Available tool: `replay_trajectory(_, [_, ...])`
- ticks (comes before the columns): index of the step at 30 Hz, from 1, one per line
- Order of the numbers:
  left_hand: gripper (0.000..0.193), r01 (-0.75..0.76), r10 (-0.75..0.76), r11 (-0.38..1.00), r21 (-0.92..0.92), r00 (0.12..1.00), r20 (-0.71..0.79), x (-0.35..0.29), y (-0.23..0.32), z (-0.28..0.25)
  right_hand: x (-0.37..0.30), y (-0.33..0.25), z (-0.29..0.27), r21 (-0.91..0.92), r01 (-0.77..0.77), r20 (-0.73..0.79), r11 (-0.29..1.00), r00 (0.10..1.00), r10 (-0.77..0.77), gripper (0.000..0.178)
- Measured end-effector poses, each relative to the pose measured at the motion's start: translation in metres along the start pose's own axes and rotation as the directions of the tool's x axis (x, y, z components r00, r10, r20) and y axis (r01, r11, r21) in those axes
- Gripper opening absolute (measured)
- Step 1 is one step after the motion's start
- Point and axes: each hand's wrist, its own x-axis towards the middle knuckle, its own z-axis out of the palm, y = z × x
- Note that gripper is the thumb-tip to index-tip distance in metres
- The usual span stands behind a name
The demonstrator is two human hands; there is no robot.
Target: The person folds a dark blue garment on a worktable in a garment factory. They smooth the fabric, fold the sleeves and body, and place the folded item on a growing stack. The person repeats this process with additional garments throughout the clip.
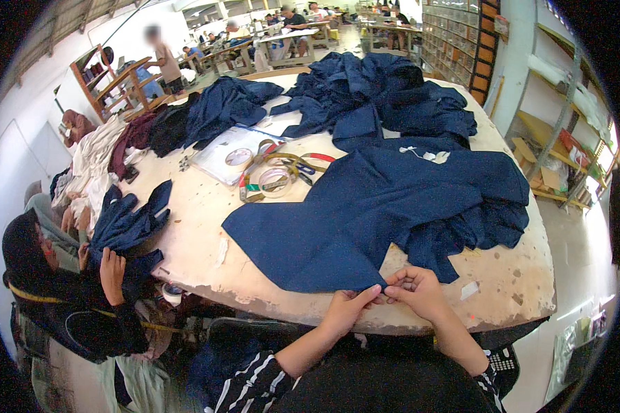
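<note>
A dark blue garment (337, 213) lies spread over the near part of the worn table, its lower corner at the table's front edge. My left hand (349, 308) pinches that corner between thumb and fingers. Close beside it, my right hand (418, 292) grips the same edge, the two thumbs nearly touching. Whatever small detail sits between the fingertips is hidden. White thread or scraps (426, 154) rest on the upper part of the cloth.
Behind lies a big heap of blue garments (386, 96). Tape rolls and a measuring tape (275, 180) sit left of centre near a clear plastic packet (217, 153). At left, a seated co-worker (27, 248) handles another blue garment (127, 220). Shelves (558, 138) stand at right.
</note>
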Motion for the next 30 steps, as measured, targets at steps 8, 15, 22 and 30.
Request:
replay_trajectory(8, [0.022,-0.101,0.073,0.901,-0.422,0.994,-0.082,0.019,-0.003,-0.033,-0.013,-0.024,-0.021,-0.234,0.099,-0.202,0.967,0.968,-0.148,0.015])
replay_trajectory(15, [0.019,-0.316,0.205,0.832,-0.456,0.939,-0.276,0.012,0.025,-0.043,-0.045,-0.053,-0.065,-0.408,0.203,-0.424,0.89,0.821,-0.382,0.013])
replay_trajectory(22, [0.021,-0.439,0.27,0.761,-0.478,0.884,-0.382,0.01,0.036,-0.063,-0.056,-0.044,-0.135,-0.556,0.226,-0.582,0.8,0.582,-0.568,0.012])
replay_trajectory(30, [0.018,-0.487,0.297,0.774,-0.406,0.844,-0.446,0.005,0.036,-0.071,-0.07,-0.044,-0.182,-0.727,0.074,-0.603,0.683,0.405,-0.687,0.011])
